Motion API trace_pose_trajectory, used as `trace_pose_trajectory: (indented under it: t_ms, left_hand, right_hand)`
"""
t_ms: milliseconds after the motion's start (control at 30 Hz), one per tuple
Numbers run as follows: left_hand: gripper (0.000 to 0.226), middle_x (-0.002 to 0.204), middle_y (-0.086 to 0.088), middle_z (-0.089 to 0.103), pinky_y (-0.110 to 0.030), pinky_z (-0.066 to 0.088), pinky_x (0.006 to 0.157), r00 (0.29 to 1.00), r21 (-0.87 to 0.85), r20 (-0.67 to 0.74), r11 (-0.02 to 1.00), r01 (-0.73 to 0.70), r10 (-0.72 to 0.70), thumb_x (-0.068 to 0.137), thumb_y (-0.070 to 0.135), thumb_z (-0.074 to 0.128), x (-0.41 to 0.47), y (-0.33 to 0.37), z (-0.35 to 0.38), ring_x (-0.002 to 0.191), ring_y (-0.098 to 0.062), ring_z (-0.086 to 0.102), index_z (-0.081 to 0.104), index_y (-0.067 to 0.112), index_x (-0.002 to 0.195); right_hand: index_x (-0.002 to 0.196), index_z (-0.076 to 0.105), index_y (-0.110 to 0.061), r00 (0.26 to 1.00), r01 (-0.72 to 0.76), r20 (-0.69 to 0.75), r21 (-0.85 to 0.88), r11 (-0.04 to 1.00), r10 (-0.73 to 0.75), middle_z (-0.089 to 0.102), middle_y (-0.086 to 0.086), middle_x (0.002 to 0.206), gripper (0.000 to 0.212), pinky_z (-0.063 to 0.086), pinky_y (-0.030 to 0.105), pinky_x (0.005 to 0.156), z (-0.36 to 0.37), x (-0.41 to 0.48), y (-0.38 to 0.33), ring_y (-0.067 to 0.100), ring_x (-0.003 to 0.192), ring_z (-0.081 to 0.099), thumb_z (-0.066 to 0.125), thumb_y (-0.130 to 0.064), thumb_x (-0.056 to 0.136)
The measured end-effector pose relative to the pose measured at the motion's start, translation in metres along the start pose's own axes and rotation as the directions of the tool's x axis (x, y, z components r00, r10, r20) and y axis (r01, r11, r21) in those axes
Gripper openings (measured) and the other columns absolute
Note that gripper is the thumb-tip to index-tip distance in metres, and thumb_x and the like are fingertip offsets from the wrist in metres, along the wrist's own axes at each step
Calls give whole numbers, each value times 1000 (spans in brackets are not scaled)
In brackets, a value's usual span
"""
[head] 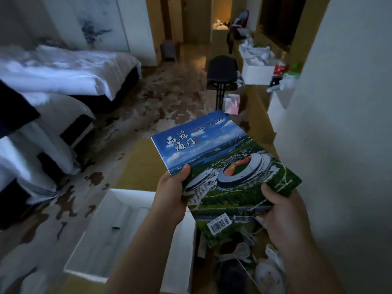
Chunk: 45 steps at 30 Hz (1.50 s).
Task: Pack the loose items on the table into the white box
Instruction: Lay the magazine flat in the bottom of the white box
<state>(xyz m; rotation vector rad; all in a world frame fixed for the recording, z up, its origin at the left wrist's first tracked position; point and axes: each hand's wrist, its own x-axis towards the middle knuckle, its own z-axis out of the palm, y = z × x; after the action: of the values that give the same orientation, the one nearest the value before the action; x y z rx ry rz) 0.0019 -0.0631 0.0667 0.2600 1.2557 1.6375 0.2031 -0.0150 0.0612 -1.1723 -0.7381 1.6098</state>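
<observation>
Looking down close at the white box (106, 240), open under the left forearm, with cords and pouches (246, 251) heaped just right of it. Gripping the magazine (222, 162) by its near edge, left hand (171, 194) and right hand (282, 211) both with thumbs on top. Holding it above that heap, long axis pointing away, leaning left. Probably needs swinging down-left to the box, with the left hand nearer. Beyond, bed (63, 66) and chair (222, 68).

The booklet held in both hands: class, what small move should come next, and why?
Probably lower the booklet leftward into the white box: the left hand and right hand grip its near edge, and the box lies open below-left.
</observation>
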Motion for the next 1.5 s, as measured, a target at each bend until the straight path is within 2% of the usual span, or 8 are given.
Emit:
trace_pose_trajectory:
  t_ms: [200,367,467,633,800,1133,1267,1500]
  left_hand:
    - [18,103,-14,69,-41,58,71,977,-73,-213,997,9,-24,91,11,52,-18,30,-91,93,-29,67,58,6,108]
    - [4,77,-10,53,-29,48,45,873,-19,-482,997,71,-71,89,10,56,-38,26,-167,64,-20,54,53,6,90]
    - [5,87,-14,59,-32,56,57,856,-38,-501,992,122,-125,90,4,51,-47,11,-198,72,-24,59,56,2,90]
    - [19,75,-5,57,-29,46,65,728,338,-678,923,182,104,85,1,55,-61,-2,-240,63,-16,51,60,14,71]
    - [34,97,-9,61,-24,42,52,731,543,-632,820,180,258,87,12,55,-61,4,-254,67,-12,53,60,12,121]
    - [49,102,4,58,-18,43,53,871,849,-403,472,240,283,90,29,53,-12,4,-264,67,-4,53,41,20,137]
    - [58,130,-13,53,-44,48,92,949,911,-300,323,255,96,89,42,51,18,6,-267,111,-29,56,32,22,140]
    - [60,116,-10,57,-37,52,71,956,951,-253,222,216,151,86,41,56,37,-12,-280,91,-23,59,29,22,136]
  right_hand:
    - [86,72,-34,965,-12,258,-146,989,49,74,-5,96,23,56,41,59,57,-11,22,27,90,67,67,-11,83]
    - [75,73,-29,950,31,302,-342,939,78,73,-4,90,19,48,52,87,94,-25,62,27,94,64,72,-10,79]
    - [83,70,-26,934,44,337,-431,901,116,71,-4,93,16,48,49,85,104,-32,87,24,92,63,71,-11,80]
    - [98,68,-20,938,-65,264,-503,862,224,69,2,98,20,49,52,85,97,-23,112,29,93,62,72,-13,79]
    - [96,69,-16,930,-158,219,-485,860,294,69,8,105,19,49,49,80,90,-2,107,34,99,62,70,-6,80]
    - [92,71,-25,932,-22,270,-625,780,243,71,1,105,26,39,51,98,86,6,107,27,104,59,73,-8,73]
    - [99,69,-19,897,-114,257,-652,750,360,69,4,109,28,40,48,97,105,15,121,28,106,58,71,-4,76]
    - [99,66,-16,848,-252,191,-674,694,494,67,9,113,25,40,52,101,115,32,144,31,107,58,66,1,81]
